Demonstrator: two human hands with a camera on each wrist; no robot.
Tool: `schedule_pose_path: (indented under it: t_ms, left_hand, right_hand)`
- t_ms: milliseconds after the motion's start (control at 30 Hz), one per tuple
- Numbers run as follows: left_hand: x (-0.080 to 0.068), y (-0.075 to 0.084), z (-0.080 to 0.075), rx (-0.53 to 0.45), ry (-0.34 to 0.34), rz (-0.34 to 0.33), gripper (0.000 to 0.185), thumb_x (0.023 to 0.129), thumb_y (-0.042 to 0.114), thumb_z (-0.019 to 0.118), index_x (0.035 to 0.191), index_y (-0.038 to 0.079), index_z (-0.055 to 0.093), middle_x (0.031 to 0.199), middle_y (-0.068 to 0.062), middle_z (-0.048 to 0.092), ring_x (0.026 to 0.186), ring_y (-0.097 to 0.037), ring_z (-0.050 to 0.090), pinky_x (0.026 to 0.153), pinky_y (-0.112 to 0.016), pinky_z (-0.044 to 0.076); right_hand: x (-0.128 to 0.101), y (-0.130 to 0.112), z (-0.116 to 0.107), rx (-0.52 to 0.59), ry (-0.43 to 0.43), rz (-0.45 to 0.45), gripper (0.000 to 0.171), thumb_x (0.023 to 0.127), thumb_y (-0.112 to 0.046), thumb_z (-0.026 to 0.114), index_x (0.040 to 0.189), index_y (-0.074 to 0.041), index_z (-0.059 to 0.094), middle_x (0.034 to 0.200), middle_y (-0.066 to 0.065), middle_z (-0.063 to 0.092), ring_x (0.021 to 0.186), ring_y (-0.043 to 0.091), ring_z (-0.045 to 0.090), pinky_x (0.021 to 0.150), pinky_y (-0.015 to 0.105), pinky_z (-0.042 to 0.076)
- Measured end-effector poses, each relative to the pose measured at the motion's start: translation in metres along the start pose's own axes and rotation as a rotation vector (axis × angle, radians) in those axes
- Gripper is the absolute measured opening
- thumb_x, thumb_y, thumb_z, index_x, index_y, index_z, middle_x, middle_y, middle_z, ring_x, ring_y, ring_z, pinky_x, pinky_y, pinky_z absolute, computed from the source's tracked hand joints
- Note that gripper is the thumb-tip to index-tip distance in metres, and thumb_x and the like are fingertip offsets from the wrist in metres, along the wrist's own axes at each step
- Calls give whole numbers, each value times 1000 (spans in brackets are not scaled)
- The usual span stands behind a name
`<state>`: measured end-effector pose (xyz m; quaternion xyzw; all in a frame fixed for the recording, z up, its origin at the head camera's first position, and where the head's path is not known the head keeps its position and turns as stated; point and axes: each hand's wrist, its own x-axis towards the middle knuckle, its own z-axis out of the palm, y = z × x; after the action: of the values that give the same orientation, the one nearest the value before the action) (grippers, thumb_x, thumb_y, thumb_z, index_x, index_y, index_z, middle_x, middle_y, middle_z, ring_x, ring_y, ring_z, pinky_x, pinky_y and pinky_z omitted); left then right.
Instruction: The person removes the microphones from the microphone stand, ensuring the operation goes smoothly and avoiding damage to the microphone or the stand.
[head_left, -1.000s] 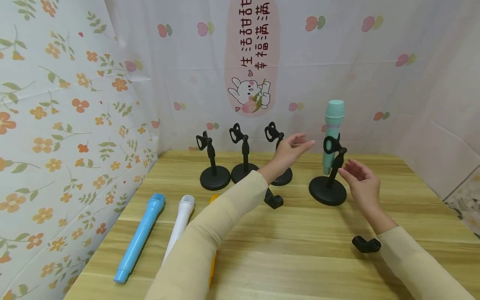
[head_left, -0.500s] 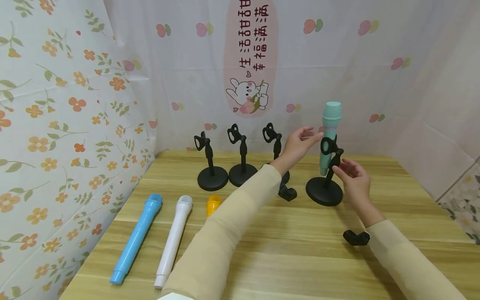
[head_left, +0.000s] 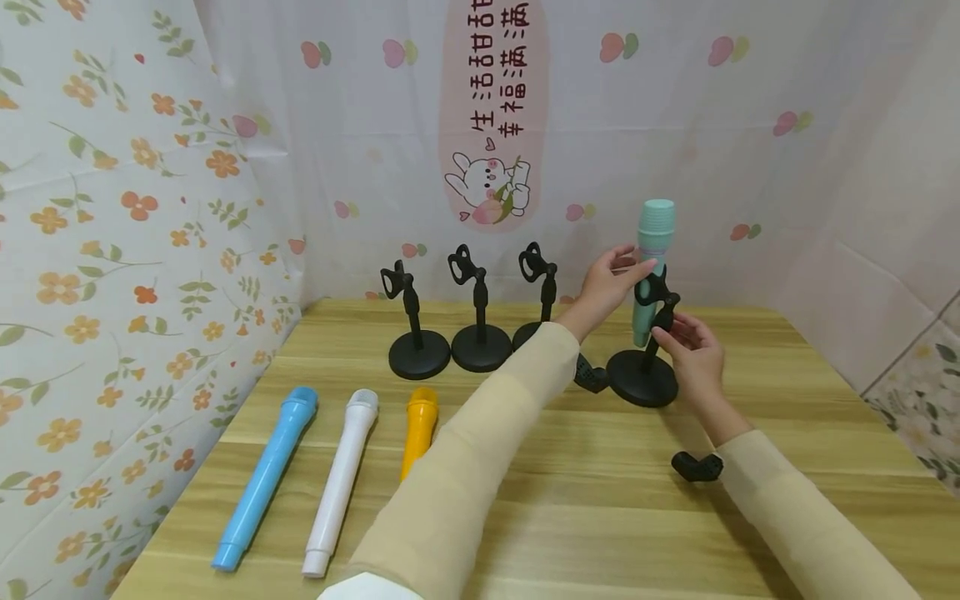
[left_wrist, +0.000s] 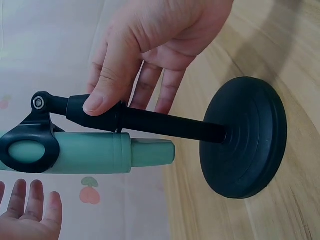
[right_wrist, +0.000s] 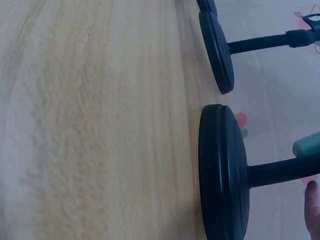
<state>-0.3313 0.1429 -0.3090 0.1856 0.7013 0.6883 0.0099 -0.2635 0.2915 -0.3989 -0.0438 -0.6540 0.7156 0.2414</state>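
Note:
A mint green microphone (head_left: 651,267) stands upright in the clip of a black microphone stand (head_left: 642,379) at the right of the wooden table (head_left: 600,517). My right hand (head_left: 688,342) pinches the stand's stem just below the clip; the left wrist view shows its thumb (left_wrist: 100,95) on the stem (left_wrist: 165,125) and its fingers behind. My left hand (head_left: 611,275) is held with straight fingers beside the microphone's upper body (left_wrist: 85,152); I cannot tell whether it touches. In the right wrist view the stand's round base (right_wrist: 222,185) rests on the table.
Three empty black stands (head_left: 418,321) (head_left: 480,312) (head_left: 538,287) line the back. Blue (head_left: 266,475), white (head_left: 341,479) and yellow (head_left: 417,429) microphones lie at the front left. Loose black clips (head_left: 591,375) (head_left: 697,467) lie near the held stand. Patterned cloth walls close the back and sides.
My left hand has reached right, up to the mint microphone. My right hand has risen to the stand's stem and taken hold of it.

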Motion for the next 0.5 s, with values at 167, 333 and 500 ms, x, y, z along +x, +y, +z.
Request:
schedule_pose_path:
  t_ms: [167,333,500]
  left_hand:
    - [4,1,1,-11,-2,-20,57,91,37,70,140,17,50,122,6,59,112,-9,57,92,-31,49]
    - [8,3,2,-43,-5,-16,55,91,33,70,139,16,51,121,6,60,110,-9,57,92,-31,49]
    - [10,5,4,-57,-14,-15,51,92,32,70,137,17,52,120,5,60,107,-9,57,92,-32,50]
  right_hand:
    - [1,1,5,-2,31,25,37,83,-6,77,117,-13,65,102,-4,62,93,8,59,75,12,50]
    - [0,2,8,-55,53,16,37,83,-8,77,118,-13,65,99,-6,62,93,7,59,77,11,48]
    - [1,4,6,-57,66,43,38,83,-10,78,118,-14,64,99,-6,62,93,7,58,76,11,47]
